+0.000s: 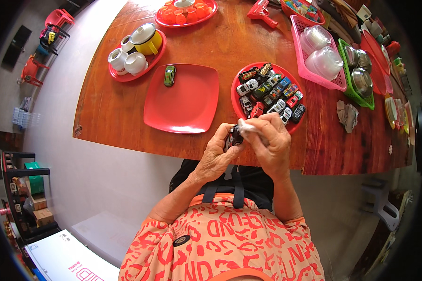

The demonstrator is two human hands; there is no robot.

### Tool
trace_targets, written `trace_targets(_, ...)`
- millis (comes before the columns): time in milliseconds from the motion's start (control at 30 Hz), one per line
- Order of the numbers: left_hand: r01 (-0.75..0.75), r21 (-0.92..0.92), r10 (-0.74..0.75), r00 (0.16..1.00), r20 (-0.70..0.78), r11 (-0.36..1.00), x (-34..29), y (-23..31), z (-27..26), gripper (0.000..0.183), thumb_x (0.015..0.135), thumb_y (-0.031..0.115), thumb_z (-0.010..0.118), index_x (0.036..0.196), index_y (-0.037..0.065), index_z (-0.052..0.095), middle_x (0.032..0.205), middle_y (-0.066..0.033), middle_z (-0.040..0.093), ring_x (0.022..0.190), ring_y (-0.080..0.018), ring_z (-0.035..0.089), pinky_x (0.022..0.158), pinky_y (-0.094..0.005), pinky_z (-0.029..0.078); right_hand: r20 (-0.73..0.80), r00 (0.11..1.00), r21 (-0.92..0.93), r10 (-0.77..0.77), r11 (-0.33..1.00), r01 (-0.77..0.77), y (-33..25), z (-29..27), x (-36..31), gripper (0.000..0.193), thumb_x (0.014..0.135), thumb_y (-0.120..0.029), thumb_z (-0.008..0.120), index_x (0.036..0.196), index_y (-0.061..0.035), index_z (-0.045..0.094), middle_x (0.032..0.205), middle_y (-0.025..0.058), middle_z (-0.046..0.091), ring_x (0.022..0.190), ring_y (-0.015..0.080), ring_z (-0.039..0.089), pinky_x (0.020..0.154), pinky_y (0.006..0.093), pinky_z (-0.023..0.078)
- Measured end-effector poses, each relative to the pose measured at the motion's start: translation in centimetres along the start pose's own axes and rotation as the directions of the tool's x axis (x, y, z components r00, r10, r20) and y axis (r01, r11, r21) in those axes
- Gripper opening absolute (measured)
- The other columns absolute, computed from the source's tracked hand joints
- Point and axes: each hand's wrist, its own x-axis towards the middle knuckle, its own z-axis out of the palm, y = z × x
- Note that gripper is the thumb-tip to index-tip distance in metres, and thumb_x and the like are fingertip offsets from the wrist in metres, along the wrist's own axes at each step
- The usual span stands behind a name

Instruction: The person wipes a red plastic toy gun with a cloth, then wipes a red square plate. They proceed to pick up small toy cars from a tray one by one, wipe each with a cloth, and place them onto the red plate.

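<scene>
My left hand (218, 152) is closed round a small dark toy car (233, 137) just over the table's near edge. Pinched in my right hand (272, 143) is a whitish crumpled cloth or tissue (247, 127), pressed against the car's upper end. Beyond my right hand, a round red plate (237, 93) bears several toy cars of many colours, packed close in rows. To the left lies a square red plate (180, 105) with one green toy car (169, 75) near its far left corner.
At the back left, a red tray (160, 50) holds white cups and a yellow pot (146, 40); another tray (206, 19) carries orange cups. On the right stand a pink basket (301, 44) and a green basket (368, 100) with containers. A crumpled tissue (347, 116) lies near them.
</scene>
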Motion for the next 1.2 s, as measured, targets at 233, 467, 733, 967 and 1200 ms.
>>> trace_targets(233, -0.136, 0.0, 0.136, 0.99, 0.02, 0.991, 0.3, -1.2, 0.4, 0.035, 0.093, 0.01, 0.06, 0.123, 0.005, 0.043, 0.108, -0.0009, 0.051, 0.1, -0.0082, 0.049, 0.089, -0.0247, 0.042, 0.033, 0.996, 0.04, -0.087, 0.996, 0.085, -1.4, 0.6, -0.4, 0.029, 0.074, 0.002, 0.072, 0.101, -0.0058, 0.069, 0.091, 0.0081, 0.053, 0.077, 0.0209, 0.058, 0.065, 0.0332, 0.05)
trace_targets(467, 0.18, -0.322, -0.19, 0.982, -0.001, 0.929, 0.1, -0.3, 0.3, 0.031, 0.098, 0.017, 0.052, 0.126, 0.006, 0.043, 0.099, 0.0023, 0.049, 0.087, -0.0044, 0.046, 0.075, -0.0232, 0.043, -0.051, 0.996, 0.01, 0.072, 0.997, -0.071, 0.5, 0.4, -0.6, 0.027, 0.076, 0.002, 0.072, 0.102, -0.0064, 0.069, 0.091, 0.0081, 0.054, 0.073, 0.0196, 0.059, 0.062, 0.031, 0.049)
trace_targets(733, 0.153, -0.528, -0.167, 0.986, 0.022, 0.836, 0.8, -0.1, 1.0, 0.045, 0.104, 0.04, 0.031, 0.135, 0.009, 0.038, 0.121, -0.0094, 0.05, 0.109, -0.0194, 0.056, 0.091, -0.0351, 0.051, 0.015, 0.996, -0.087, -0.091, 0.992, 0.092, -0.1, 2.1, -1.6, 0.031, 0.075, 0.003, 0.07, 0.105, -0.0025, 0.068, 0.092, 0.0104, 0.053, 0.082, 0.0246, 0.055, 0.062, 0.0326, 0.048)
trace_targets(967, 0.108, -0.624, -0.175, 0.983, -0.046, 0.774, 1.4, -1.9, 0.0, 0.033, 0.101, 0.021, 0.048, 0.13, 0.007, 0.044, 0.1, -0.0024, 0.055, 0.091, -0.013, 0.058, 0.078, -0.029, 0.052, 0.208, 0.963, -0.184, -0.17, 0.96, 0.209, 0.1, 1.7, -3.9, 0.021, 0.076, -0.008, 0.072, 0.097, -0.007, 0.07, 0.092, 0.0087, 0.055, 0.081, 0.0245, 0.057, 0.059, 0.0355, 0.051)
trace_targets(1200, 0.005, -0.768, -0.164, 0.978, -0.13, 0.64, 1.6, -3.0, 0.1, 0.032, 0.099, 0.014, 0.051, 0.129, 0.007, 0.045, 0.105, -0.006, 0.058, 0.096, -0.0169, 0.059, 0.084, -0.0324, 0.052, 0.195, 0.98, -0.102, -0.048, 0.992, 0.069, 0.6, -0.5, -3.5, 0.028, 0.071, 0.003, 0.071, 0.098, -0.0048, 0.069, 0.089, 0.0092, 0.053, 0.08, 0.0236, 0.056, 0.06, 0.0338, 0.048)
